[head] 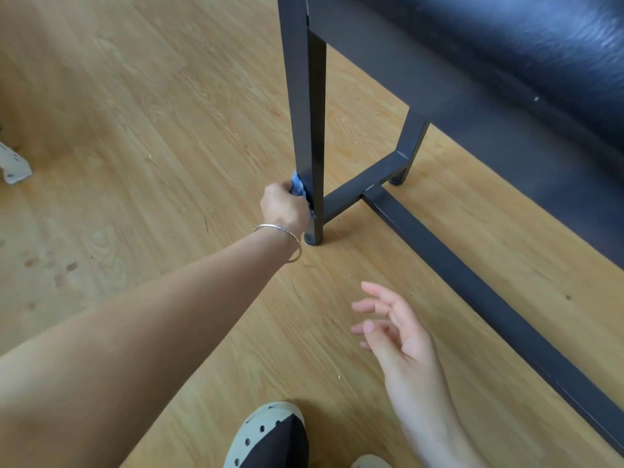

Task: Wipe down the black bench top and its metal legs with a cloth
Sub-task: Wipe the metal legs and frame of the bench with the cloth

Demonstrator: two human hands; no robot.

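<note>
The left hand [283,206] is closed around a bunched blue cloth [299,188], pressing it against the outer face of the near metal leg [309,130] low down, a little above the leg's round foot [313,238]. A thin metal bangle [280,240] circles that wrist. The right hand [396,327] hangs loose and empty over the floor, fingers spread and slightly curled, well apart from the leg and the cloth.

From the near leg a low crossbar [359,189] runs to the far leg [412,143], and a long floor-level rail [499,319] branches off it toward the lower right. Above these, the dark frame [388,62] carries the glossy black padded bench top [523,38], which fills the upper right corner.

The wooden floor [152,130] lies open to the left of the leg and between the two hands. A pale perforated shoe [266,437] shows at the bottom edge, and a small whitish object [13,165], too cut off to identify, sits at the far left.
</note>
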